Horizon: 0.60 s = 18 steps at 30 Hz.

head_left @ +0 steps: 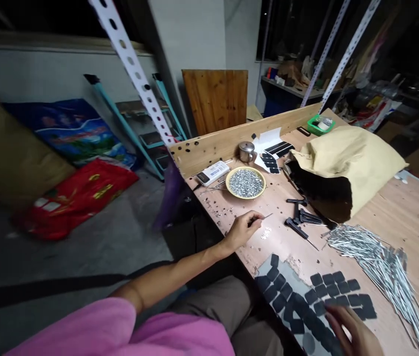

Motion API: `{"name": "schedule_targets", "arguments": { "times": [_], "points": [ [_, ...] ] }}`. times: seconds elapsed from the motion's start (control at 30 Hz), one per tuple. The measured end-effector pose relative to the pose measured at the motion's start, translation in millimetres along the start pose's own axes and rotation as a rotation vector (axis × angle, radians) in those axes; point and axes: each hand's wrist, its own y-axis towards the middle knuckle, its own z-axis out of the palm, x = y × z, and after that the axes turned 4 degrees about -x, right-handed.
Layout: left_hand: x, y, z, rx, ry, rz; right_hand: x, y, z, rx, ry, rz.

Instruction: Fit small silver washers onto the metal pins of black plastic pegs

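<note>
Silver glints everywhere here, most of all in the round pale-yellow bowl (228,190) heaped with small shiny metal bits (246,183), so take that bowl as our landmark. Just on the near side of it, the left hand (246,228) is closed in a pinch, thumb against fingers, and out of that pinch pokes a thin silvery metal rod (267,216), its end left free, probably so that end can be got at. Right under it lie some small pale metal pieces (266,233), close to hand, I'd judge, for easy picking.

Over to the near right of the bowl, the right hand (355,329) hangs half curled above dark grey rounded-square pads (315,321), loosely spread, perhaps so single ones come up easily; whether the fingers have one, I cannot tell. Beyond those pads, right of the bowl, a heap of thin silver metal rods (376,267) lies roughly lengthwise, handy for that right side.

And the containers! Just behind the bowl, a lidded shiny steel cup (246,151), contents hidden. To its right, a large tan paper sack (357,158) gapes, too dark inside to read, black-handled tools (296,227) by its mouth. Far behind the bowl, a bright green plastic basket (316,130) holds something whitish.
</note>
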Motion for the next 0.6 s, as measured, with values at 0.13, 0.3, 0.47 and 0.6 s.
{"name": "schedule_targets", "arguments": {
  "times": [0.13,0.3,0.47,0.6],
  "points": [
    [8,3,-7.5,0.045,-0.056,-0.186,30,97,69,-0.143,0.125,-0.042],
    [22,-10,-13.9,0.129,-0.023,-0.256,34,153,128,-0.139,-0.052,-0.054],
    [27,-12,-9.1,0.223,-0.022,-0.264,32,166,139,-0.08,-0.087,-0.025],
    [20,-9,-4.8,0.248,-0.111,-0.37,35,170,137,-0.11,0.001,0.012]
  ]
}}
